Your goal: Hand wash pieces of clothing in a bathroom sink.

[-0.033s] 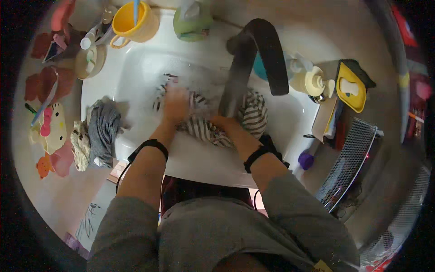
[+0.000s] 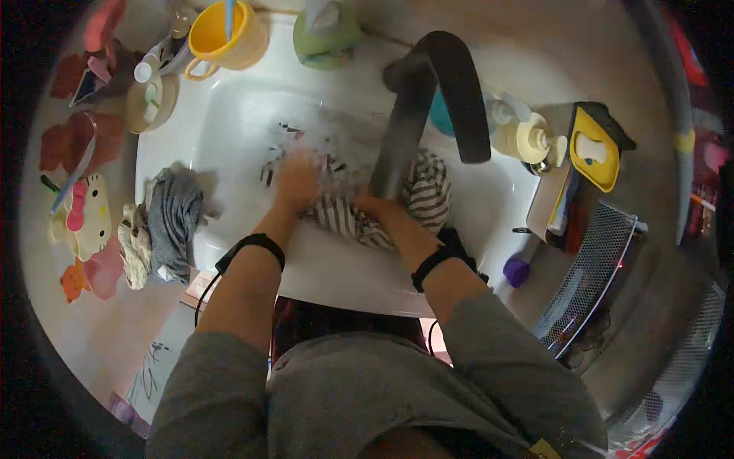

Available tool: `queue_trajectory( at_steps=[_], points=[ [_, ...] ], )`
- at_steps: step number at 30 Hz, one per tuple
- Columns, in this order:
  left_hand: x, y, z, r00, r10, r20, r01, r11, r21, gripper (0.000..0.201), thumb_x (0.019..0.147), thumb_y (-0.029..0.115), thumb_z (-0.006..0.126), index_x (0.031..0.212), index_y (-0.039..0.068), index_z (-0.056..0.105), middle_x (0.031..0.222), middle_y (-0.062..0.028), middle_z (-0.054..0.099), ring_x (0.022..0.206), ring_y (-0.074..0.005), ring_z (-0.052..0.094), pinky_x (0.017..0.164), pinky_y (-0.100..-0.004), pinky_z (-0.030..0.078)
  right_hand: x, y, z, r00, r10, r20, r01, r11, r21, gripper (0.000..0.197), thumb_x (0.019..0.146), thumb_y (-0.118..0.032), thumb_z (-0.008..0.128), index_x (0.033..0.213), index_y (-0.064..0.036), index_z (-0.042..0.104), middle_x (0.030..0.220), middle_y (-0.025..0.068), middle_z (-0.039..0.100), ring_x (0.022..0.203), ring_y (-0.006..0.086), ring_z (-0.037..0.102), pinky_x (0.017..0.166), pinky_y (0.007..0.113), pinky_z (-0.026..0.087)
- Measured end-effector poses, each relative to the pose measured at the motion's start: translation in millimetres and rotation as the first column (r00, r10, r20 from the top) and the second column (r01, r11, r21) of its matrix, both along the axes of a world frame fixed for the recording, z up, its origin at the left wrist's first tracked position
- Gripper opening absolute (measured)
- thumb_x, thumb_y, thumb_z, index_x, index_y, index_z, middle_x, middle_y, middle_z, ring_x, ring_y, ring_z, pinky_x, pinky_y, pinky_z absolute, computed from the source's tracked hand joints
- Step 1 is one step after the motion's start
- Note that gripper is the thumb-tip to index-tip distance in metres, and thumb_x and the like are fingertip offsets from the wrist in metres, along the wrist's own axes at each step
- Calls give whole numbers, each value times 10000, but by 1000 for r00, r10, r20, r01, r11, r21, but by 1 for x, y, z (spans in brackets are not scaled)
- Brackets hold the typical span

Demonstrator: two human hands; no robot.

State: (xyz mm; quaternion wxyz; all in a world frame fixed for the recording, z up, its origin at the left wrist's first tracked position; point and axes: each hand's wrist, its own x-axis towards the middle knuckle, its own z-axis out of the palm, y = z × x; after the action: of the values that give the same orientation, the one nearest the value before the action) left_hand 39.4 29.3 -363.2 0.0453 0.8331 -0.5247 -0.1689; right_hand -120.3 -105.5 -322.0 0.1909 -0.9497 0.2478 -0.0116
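- Head view: our left hand (image 2: 297, 180), blurred, presses the striped cloth (image 2: 359, 214) flat in the white sink (image 2: 229, 115); we cannot tell how its fingers lie.
- Our right hand (image 2: 372, 205) clamps the cloth's bunched middle beneath the dark faucet (image 2: 428, 99), keeping it under the spout.
- Grey wet laundry (image 2: 172, 222) drapes over the sink's left rim, set apart from the striped cloth.

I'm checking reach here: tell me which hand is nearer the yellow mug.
Left. The left hand lies in the sink below the yellow mug; the right hand sits farther right, under the faucet.
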Motion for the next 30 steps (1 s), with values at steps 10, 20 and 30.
queue_trajectory(
  at_steps=[10,20,30],
  points=[
    [-10,-19,-13,981,65,184,-45,993,-108,437,775,345,591,1118,74,580,1236,-157,499,1198,-351,394,956,-507,331,40,-11,-36,948,-253,193,167,912,375,545,820,-444,511,1299,-201,424,1390,203,302,1276,421,249,1034,563,177],
    [-22,-4,119,853,373,-366,-446,884,-140,587,723,455,633,1196,123,530,1256,-184,473,1157,-314,451,925,-490,380,15,-55,148,892,-240,-383,368,878,307,370,770,-269,588,1107,-119,570,1125,218,527,1092,391,472,935,472,375],
    [-49,3,145,-766,150,-625,-448,573,686,863,773,757,381,1379,143,336,1412,-125,347,1288,-357,310,966,-634,227,-3,30,118,883,-465,60,274,614,740,374,707,-237,686,1039,-102,581,912,144,628,823,342,605,749,445,467]
  ],
)
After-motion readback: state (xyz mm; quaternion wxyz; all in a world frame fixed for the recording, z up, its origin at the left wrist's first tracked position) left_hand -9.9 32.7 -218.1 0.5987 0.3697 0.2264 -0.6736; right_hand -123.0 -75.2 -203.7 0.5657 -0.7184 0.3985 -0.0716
